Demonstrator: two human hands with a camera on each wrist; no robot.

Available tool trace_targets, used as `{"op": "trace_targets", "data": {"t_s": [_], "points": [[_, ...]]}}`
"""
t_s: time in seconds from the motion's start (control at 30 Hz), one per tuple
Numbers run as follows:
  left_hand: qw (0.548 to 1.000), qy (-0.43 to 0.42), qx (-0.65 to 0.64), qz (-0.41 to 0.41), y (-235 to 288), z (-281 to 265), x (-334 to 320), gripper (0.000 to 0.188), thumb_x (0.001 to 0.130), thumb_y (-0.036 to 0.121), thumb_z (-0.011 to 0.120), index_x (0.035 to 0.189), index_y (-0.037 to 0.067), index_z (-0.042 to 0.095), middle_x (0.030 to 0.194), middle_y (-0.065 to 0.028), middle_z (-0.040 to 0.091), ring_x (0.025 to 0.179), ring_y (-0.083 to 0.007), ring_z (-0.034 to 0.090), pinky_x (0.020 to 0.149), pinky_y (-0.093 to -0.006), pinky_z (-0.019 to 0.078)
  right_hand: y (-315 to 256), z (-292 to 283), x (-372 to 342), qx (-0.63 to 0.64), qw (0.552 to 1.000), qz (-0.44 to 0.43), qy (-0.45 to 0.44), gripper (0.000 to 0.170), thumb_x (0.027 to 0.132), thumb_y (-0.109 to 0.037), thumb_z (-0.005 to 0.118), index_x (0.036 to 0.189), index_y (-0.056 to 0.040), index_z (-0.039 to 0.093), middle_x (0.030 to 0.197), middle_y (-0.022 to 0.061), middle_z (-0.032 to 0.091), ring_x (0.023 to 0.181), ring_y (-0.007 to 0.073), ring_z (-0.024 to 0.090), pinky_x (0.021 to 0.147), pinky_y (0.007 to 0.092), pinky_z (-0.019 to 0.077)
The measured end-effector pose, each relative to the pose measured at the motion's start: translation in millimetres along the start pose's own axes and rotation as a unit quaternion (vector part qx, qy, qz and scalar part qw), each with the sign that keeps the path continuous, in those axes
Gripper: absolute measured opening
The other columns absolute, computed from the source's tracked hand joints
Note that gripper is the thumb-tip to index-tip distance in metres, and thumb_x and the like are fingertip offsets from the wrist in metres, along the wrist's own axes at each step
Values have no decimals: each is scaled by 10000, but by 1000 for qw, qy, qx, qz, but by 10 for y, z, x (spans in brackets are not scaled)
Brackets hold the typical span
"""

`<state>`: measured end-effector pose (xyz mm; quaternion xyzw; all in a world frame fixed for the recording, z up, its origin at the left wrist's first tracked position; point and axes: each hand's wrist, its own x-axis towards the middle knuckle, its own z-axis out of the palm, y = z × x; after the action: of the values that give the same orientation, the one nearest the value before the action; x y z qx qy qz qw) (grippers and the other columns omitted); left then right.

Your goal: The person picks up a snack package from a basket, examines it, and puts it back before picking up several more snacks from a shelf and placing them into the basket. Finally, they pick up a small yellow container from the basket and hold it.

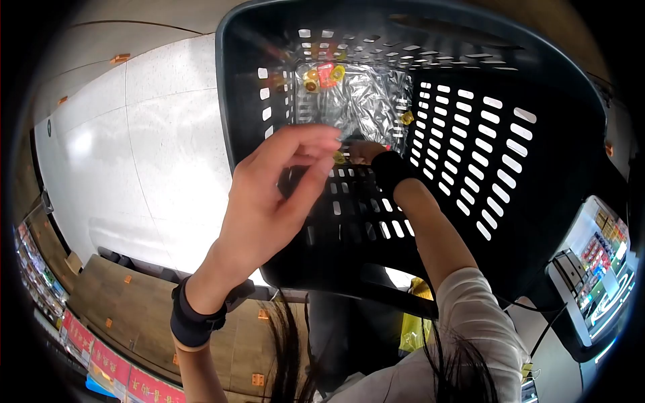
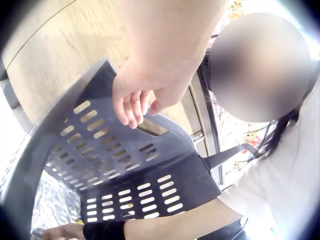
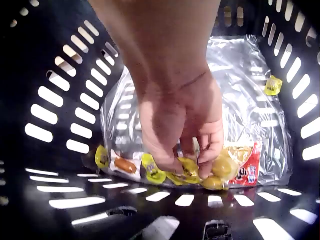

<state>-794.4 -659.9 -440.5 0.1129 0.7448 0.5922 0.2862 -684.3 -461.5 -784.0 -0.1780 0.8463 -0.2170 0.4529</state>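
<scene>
Deep in a black shopping basket (image 1: 322, 265), my right hand (image 3: 182, 125) pinches a small yellow-wrapped snack (image 3: 189, 170) between thumb and fingertips. Beside that packet lie a clear-and-red snack pack (image 3: 247, 165), another yellow packet (image 3: 152, 168) and a white wrapper with a brown sausage-like snack (image 3: 126, 165). Crinkled clear plastic (image 3: 245, 100) covers the basket floor under them. My left hand (image 1: 269, 181) hovers over the basket with fingers loosely bent and holds nothing. The left wrist view shows that hand (image 2: 150, 90) near the rim.
A lone yellow packet (image 3: 273, 86) lies by the slotted side wall. The basket's handle (image 2: 232, 156) stands out past its rim. Pale floor tiles (image 1: 168, 134) are at the left, wooden shelving (image 1: 148, 302) at lower left, and a screen-like device (image 1: 594, 269) at the right.
</scene>
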Motion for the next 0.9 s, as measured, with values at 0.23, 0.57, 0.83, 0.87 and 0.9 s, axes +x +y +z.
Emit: {"op": "trace_targets", "data": {"t_s": [0.23, 0.57, 0.83, 0.87, 0.9], "points": [[1000, 17, 7, -17, 371, -70, -164, 206, 858, 41, 495, 1058, -6, 513, 960, -89, 591, 917, -154, 574, 821, -256, 439, -285, -837, -227, 77, 991, 61, 89, 140, 692, -151, 537, 714, -46, 627, 763, 140, 625, 747, 318, 605, 636, 365, 480], [998, 43, 45, -8, 1524, -251, -639, 199, 859, 49, 501, 1052, 4, 521, 950, -64, 597, 892, -141, 578, 815, -263, 445, -801, -1978, -847, 277, 958, 79, 9, 195, 656, -147, 583, 790, -8, 610, 755, 97, 603, 625, 161, 586, 551, 280, 465], [997, 46, 61, 26, 2627, -550, -1243, 181, 840, 47, 512, 1016, 18, 545, 916, -54, 604, 865, -125, 571, 791, -256, 437, -1789, -3033, -2089, 291, 956, 29, 0, 244, 782, -229, 577, 861, 1, 578, 713, 40, 564, 578, 122, 540, 526, 259, 471], [996, 37, 68, 36, 2743, -584, -1323, 207, 820, 56, 529, 1018, -8, 533, 928, -95, 611, 876, -179, 594, 775, -279, 457, -2031, -3137, -2415, 331, 940, 16, 76, 215, 786, -196, 576, 877, -2, 579, 727, 38, 567, 595, 119, 539, 547, 254, 468], [997, 34, 67, 34, 2852, -590, -1400, 209, 821, 60, 531, 1017, -10, 532, 926, -95, 611, 873, -177, 594, 776, -279, 457, -2264, -3200, -2747, 369, 917, 2, 150, 189, 790, -163, 575, 893, -4, 580, 740, 36, 571, 613, 115, 538, 568, 248, 465]]}}
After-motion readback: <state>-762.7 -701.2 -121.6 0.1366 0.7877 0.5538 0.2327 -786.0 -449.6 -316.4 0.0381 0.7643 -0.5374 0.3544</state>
